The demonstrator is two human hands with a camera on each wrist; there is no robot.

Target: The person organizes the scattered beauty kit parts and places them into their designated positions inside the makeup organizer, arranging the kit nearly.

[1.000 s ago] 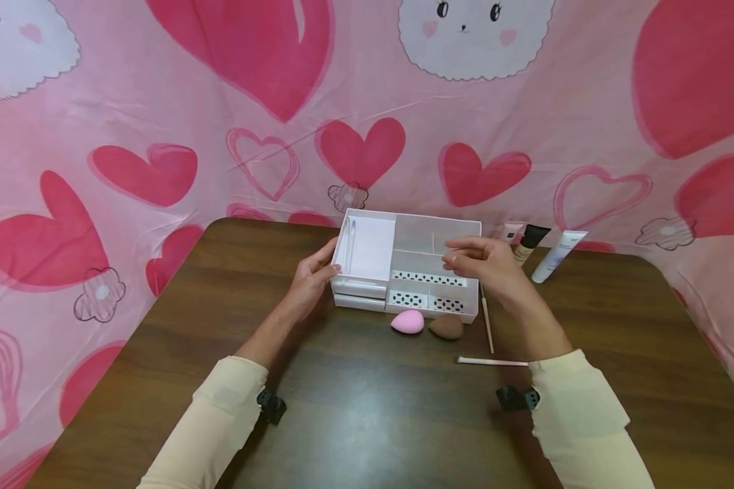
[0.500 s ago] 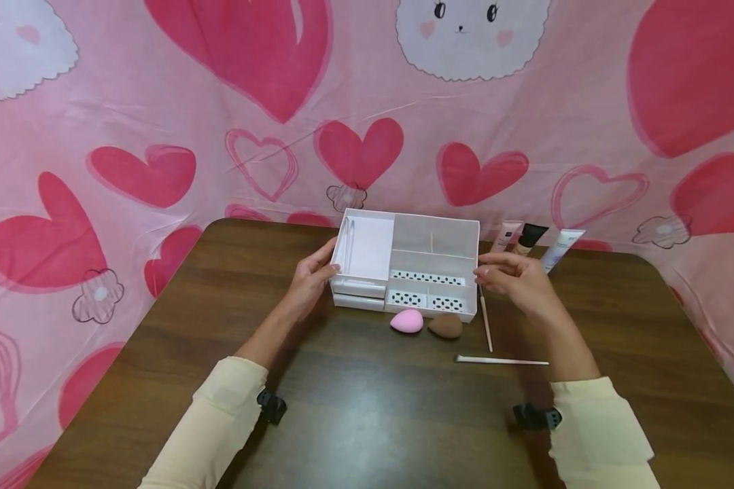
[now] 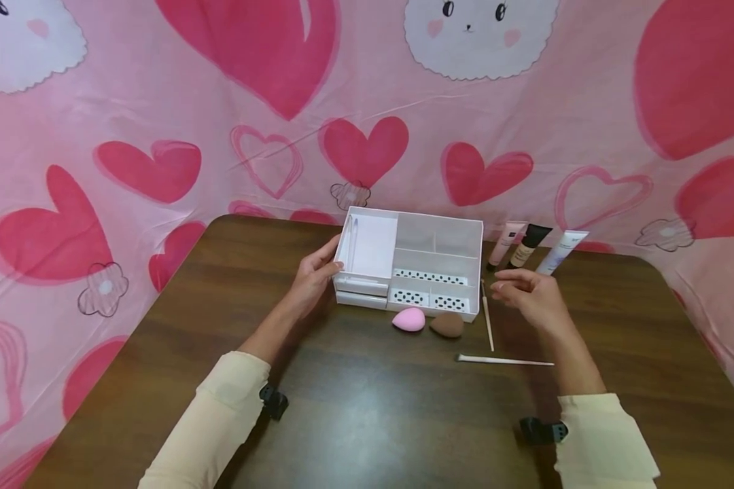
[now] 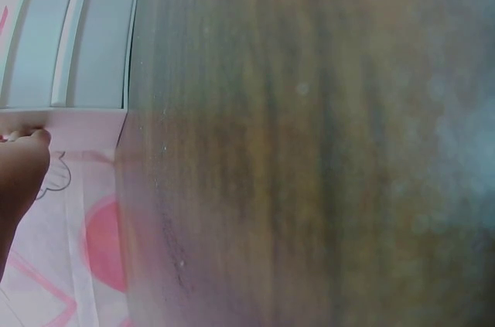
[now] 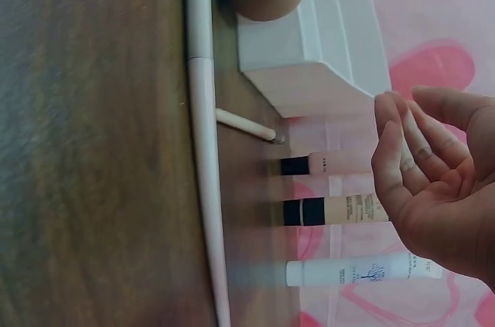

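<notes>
I have the white plastic compartment organizer (image 3: 412,265) sitting at the table's 12 o'clock, and my left hand (image 3: 314,278) steadies it, fingers curled against its 9 o'clock wall with the thumb on the rim. My right hand (image 3: 529,293) hangs free just off the organizer's 3 o'clock corner, fingers loosely bent, holding nothing; the right wrist view shows the palm bare.

From what lies around, I judge the step in hand to be filling the organizer, with the right hand between items. Most compartments look unfilled; only thin pale sticks lie along the left compartment.

Waiting outside the organizer:
- a pink teardrop makeup sponge (image 3: 408,319) and a brown teardrop makeup sponge (image 3: 446,325), both at its 6 o'clock, just beside the front wall
- a thin pale pink stick (image 3: 486,314) lying along its 3 o'clock side
- a long white and pink wand (image 3: 504,360) at 5 o'clock, near my right wrist
- three cosmetic tubes at 2 o'clock against the backdrop: a pink tube (image 3: 503,244), a beige tube with a black cap (image 3: 525,246) and a white tube (image 3: 559,252)

The next move, as I read it, calls for the right hand to drop onto the nearest piece, probably the thin stick, pinch it cleanly off the wooden table (image 3: 367,414), and carry it over the rim while the left keeps the organizer from sliding.
</notes>
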